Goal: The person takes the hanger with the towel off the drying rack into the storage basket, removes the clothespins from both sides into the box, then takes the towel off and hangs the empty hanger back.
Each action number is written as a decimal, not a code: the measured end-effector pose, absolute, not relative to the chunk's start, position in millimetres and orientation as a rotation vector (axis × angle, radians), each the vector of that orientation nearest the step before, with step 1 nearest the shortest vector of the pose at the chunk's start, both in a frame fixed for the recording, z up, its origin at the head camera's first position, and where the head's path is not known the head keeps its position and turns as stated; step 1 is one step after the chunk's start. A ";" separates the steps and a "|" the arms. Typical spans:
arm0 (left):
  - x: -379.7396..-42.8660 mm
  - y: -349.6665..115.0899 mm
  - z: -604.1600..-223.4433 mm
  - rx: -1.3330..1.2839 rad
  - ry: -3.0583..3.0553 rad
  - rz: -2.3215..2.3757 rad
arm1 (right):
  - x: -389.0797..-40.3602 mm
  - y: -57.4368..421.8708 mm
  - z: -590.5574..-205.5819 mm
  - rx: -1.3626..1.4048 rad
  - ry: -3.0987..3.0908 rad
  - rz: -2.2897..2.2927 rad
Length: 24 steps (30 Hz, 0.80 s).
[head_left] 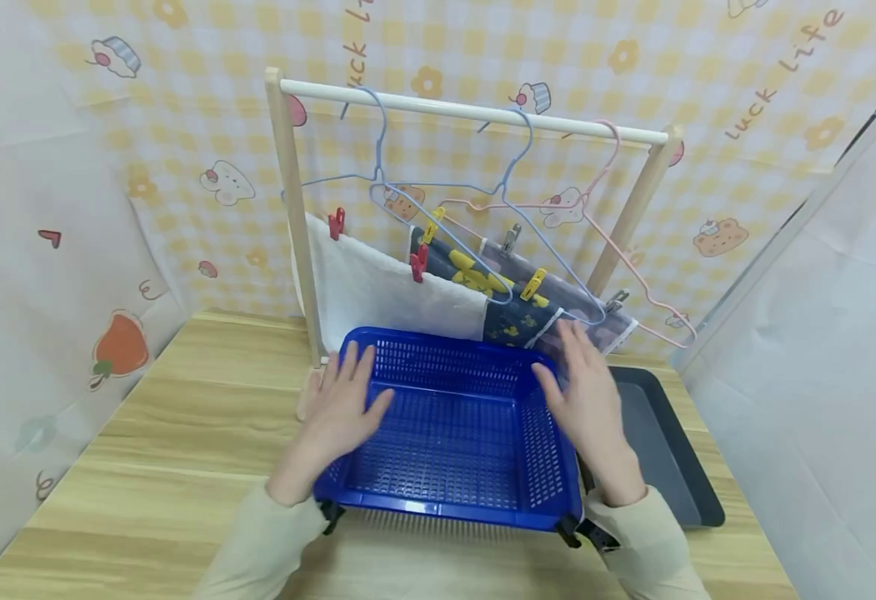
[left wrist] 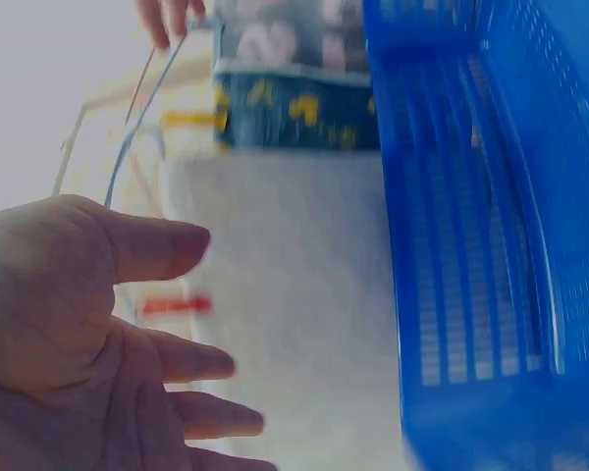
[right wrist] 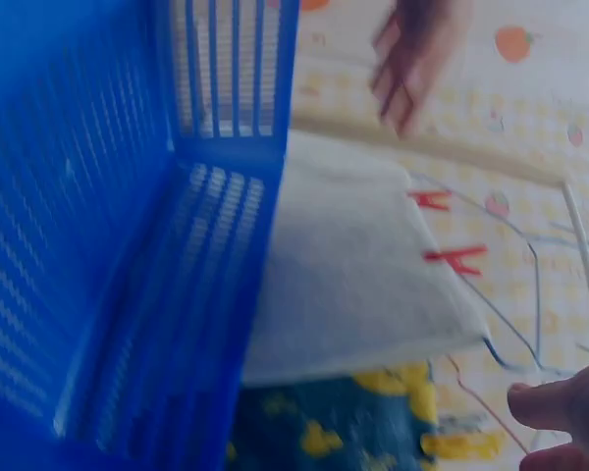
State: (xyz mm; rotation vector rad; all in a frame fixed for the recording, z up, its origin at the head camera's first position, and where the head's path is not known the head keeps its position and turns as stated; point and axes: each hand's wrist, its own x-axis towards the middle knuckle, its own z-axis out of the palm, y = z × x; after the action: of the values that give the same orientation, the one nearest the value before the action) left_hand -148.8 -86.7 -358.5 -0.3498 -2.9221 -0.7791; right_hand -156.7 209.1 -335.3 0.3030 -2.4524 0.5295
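Note:
An empty blue plastic basket (head_left: 438, 450) with slotted walls stands in front of a small clothes rack. My left hand (head_left: 342, 410) hovers over its left side with fingers spread, and my right hand (head_left: 589, 408) is over its right side, fingers extended. Neither holds anything; whether they touch the rim I cannot tell. Behind the basket hang a white towel (head_left: 400, 292) with red clips (head_left: 418, 262), a dark blue towel (head_left: 508, 321) with yellow patterns and yellow clips (head_left: 533, 285), and a greyish-purple cloth (head_left: 543, 275) with grey clips (head_left: 511, 240). In the left wrist view, my left palm (left wrist: 69, 334) faces the white towel.
The rack has a white bar (head_left: 445, 106) between wooden posts (head_left: 292, 208). Two blue hangers (head_left: 508, 171) and a pink hanger (head_left: 628, 262) hang from it. A dark grey tray (head_left: 663, 450) lies right of the basket on the wooden table (head_left: 167, 450). Printed cloth (head_left: 220, 100) covers the back.

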 end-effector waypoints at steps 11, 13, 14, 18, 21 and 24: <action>-150.9 -142.8 -386.8 -0.309 -2.909 -1.089 | -183.5 264.0 -298.7 0.252 -2.039 0.534; -151.9 -145.4 -392.3 -0.291 -2.908 -1.168 | -189.3 273.0 -293.7 0.221 -2.036 0.514; -153.0 -146.4 -395.3 -0.287 -2.891 -1.211 | -192.1 277.4 -291.7 0.206 -2.041 0.496; -157.4 -149.5 -407.0 -0.214 -2.799 -1.342 | -203.8 290.5 -283.9 0.176 -2.049 0.489; -160.8 -150.8 -414.5 -0.134 -2.737 -1.402 | -211.7 297.0 -280.3 0.173 -2.076 0.504; -163.2 -151.4 -420.8 -0.064 -2.688 -1.511 | -218.5 300.5 -278.8 0.152 -2.135 0.525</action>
State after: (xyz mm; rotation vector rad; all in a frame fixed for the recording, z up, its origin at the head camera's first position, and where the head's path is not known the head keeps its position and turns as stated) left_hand -163.2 -151.4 -420.8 -0.0640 -2.6882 -1.5114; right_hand -218.5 300.5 -278.8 0.1515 -2.1352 0.5245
